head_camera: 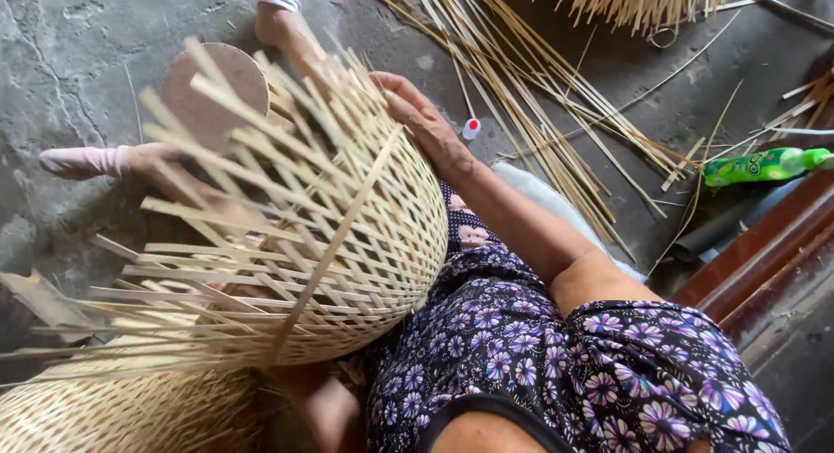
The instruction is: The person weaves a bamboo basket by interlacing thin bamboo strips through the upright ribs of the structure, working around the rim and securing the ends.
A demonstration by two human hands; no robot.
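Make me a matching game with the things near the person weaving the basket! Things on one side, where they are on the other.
Things:
1. half-woven basket
2. green bottle
3. loose bamboo strips
4. right hand

Places:
A. lying on the floor at the far right
B. spread over the grey floor beyond the arm
C. resting on the basket's upper side
D. on the person's lap

Pairs: 1-D, 2-A, 3-B, 4-C

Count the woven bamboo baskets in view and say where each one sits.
2. One unfinished basket lies on the person's lap, loose strips fanning left, the right hand on its rim. A second basket sits at bottom left, partly cut off. More may lie outside the picture.
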